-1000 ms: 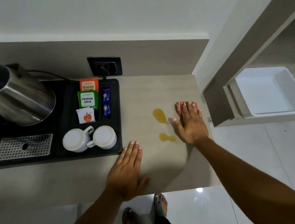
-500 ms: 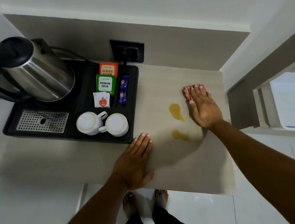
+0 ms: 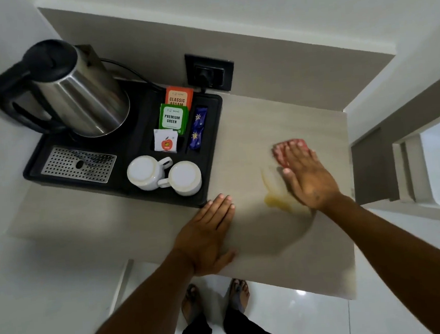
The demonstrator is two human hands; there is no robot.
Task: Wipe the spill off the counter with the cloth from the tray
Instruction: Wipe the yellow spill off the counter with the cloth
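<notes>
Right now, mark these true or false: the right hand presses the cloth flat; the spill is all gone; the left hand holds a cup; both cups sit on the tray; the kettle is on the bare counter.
1. The right hand presses the cloth flat: true.
2. The spill is gone: false, yellow liquid remains on the counter.
3. The left hand holds a cup: false, it lies flat on the counter.
4. Both cups sit on the tray: true.
5. The kettle is on the bare counter: false, it stands on the tray.

Pink cloth (image 3: 289,146) flat on counter (image 3: 262,116), beside smeared yellow spill (image 3: 275,198); black tray (image 3: 212,151) left.
</notes>
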